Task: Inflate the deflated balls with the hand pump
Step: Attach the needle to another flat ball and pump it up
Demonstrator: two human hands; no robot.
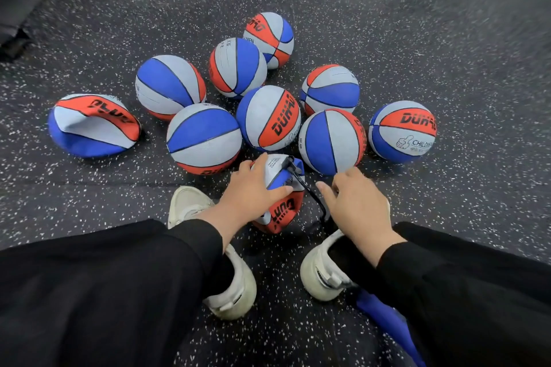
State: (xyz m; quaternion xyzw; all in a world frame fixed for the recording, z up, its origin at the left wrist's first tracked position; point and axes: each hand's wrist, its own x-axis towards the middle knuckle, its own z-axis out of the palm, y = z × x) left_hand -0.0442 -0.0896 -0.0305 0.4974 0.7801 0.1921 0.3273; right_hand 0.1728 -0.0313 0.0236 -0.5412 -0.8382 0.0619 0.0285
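Head view: left hand [249, 188] has its fingers [280, 190] spread and pressed over the flat ball [278, 194], pinning it to the floor between the shoes at six o'clock. Right hand [354, 202] hovers just beside it, fingers loosely apart, gripping nothing, near the black hose [307, 188] plugged into the ball's top. That ball looks limp and light, likely to fold and slide; best held low around its sides, clear of the needle. Round balls [204, 137] crowd twelve o'clock; another collapsed one [92, 125] lies at ten.
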